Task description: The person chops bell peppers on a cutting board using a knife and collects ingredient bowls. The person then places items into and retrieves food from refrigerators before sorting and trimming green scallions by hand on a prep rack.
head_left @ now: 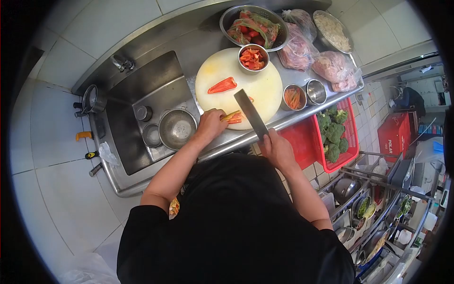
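Observation:
On a round white cutting board [213,71], my left hand [211,124] holds red and yellowish pepper pieces [233,117] near the lower edge. My right hand [278,150] is closed round the handle of a cleaver [251,115], whose blade lies over the board just right of those pieces. Farther up the board is a flat red pepper piece [222,85]. A metal bowl of cut red pepper [252,58] stands at the board's top edge. To the right of the board are a small bowl of orange strips [294,98] and another metal bowl [316,92].
A sink [137,99] with pots lies left. Behind the board stand a colander [230,16] of bagged red vegetables, bagged meat [295,49] and a bowl of pale slices [333,32]. Below the counter's right edge is a red basket [353,125] of broccoli. A person [410,100] is far right.

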A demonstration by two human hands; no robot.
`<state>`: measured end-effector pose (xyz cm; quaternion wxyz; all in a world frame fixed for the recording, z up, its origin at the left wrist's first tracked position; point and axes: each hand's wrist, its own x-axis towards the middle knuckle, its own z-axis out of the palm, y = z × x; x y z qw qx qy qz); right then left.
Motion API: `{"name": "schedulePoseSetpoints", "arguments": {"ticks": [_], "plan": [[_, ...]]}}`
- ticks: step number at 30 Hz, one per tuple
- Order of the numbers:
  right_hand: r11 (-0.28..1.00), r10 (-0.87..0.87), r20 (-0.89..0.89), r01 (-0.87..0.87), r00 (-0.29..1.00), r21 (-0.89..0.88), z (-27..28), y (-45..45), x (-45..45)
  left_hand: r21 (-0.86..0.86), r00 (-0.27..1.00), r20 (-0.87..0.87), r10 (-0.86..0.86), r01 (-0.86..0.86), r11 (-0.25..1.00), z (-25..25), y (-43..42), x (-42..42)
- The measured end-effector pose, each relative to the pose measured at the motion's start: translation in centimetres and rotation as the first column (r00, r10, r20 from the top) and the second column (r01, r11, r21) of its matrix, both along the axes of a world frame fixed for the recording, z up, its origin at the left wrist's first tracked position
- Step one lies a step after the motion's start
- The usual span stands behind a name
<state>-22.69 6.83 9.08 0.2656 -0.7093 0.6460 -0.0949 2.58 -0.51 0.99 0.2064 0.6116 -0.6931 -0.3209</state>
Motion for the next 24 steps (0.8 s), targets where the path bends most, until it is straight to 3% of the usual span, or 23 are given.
{"name": "schedulePoseSetpoints", "arguments": {"ticks": [5,7,11,13,16,19,24], "plan": [[0.994,0.089,-0.021,-0.09,0.996,-0.059,0.8,-0.2,0.7,0.025,0.998,0.036,-0.05,0.049,0.998,0.7,-0.9,0.0],[0.988,0.129,-0.16,-0.112,0.979,0.107,-1.0,-0.4,0.0,0.015,0.997,0.02,-0.071,0.071,0.997,0.8,-0.8,0.1],[0.993,0.117,-0.134,-0.116,0.984,0.018,-1.3,0.3,-0.7,-0.041,0.998,0.05,-0.042,0.044,0.998,-0.3,-0.3,0.3],[0.999,0.038,-0.117,-0.036,0.992,0.019,-1.1,0.2,-0.8,0.069,0.999,-0.005,0.043,-0.043,0.997,0.1,-0.2,0.0],[1.0,0.021,-0.033,-0.02,0.999,0.007,0.1,0.0,-0.3,0.065,0.991,-0.092,0.101,-0.095,0.993,-1.0,0.3,-0.7],[1.0,0.01,0.049,-0.01,0.999,-0.005,1.0,-0.2,0.7,0.114,0.988,-0.061,0.144,-0.136,0.984,-1.4,0.4,-1.4],[0.997,0.013,-0.031,-0.011,0.999,0.07,-1.5,-0.2,0.4,0.116,0.982,-0.109,0.153,-0.14,0.983,-1.4,0.8,-1.5]]}}
